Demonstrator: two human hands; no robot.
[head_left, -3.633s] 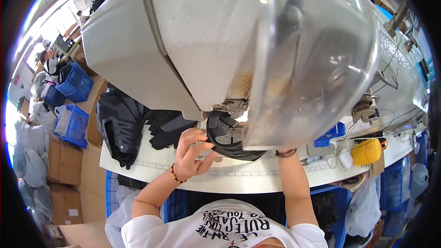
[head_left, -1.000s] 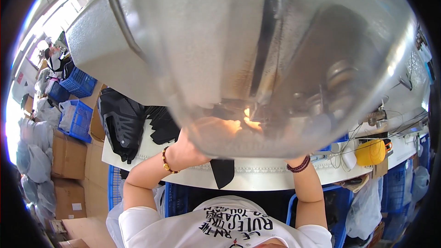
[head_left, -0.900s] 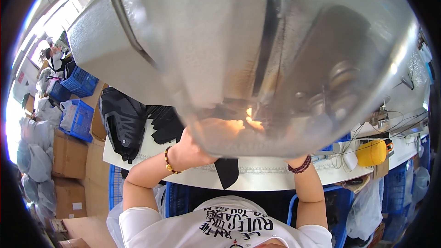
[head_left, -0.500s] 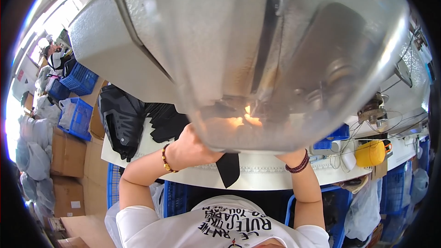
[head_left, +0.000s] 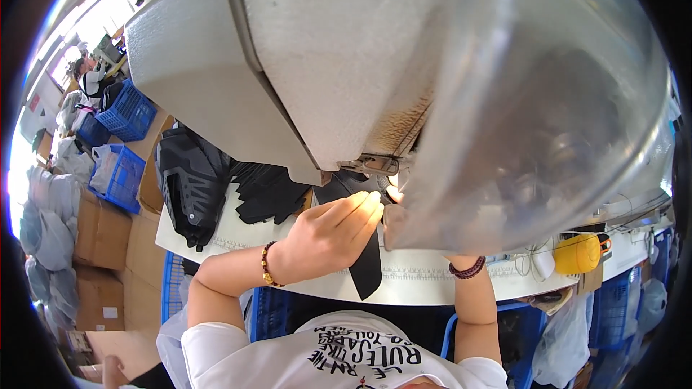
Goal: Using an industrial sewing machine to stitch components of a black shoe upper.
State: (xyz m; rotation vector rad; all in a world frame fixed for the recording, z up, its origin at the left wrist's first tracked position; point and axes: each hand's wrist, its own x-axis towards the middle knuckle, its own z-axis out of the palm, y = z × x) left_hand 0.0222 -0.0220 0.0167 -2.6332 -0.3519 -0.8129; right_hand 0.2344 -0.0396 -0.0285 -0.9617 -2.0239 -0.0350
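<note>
My left hand (head_left: 330,236) is at the front of a sewing machine (head_left: 317,65), its fingers pressed together on a black fabric piece (head_left: 368,268). A tapered end of that piece hangs toward me over the table's front part; its far part lies under the machine's presser foot (head_left: 373,164). Most of my right hand (head_left: 393,225) is behind a clear, hazy plastic shield (head_left: 555,137). Only its edge and lit fingertips show, close to the fabric beside the needle area, so its grip is hidden.
Left of the machine, a black-grey shoe upper (head_left: 189,187) and a stack of black cut pieces (head_left: 267,191) lie on the white table (head_left: 425,277). A yellow container (head_left: 578,253) stands right. Blue crates (head_left: 126,176) and cartons (head_left: 101,299) line the floor. Another person (head_left: 90,78) sits far left.
The shield and machine now appear farther right in view, uncovering my left hand and the presser foot. My left fingers now show on the black piece. Another person's arm has appeared at lower left.
</note>
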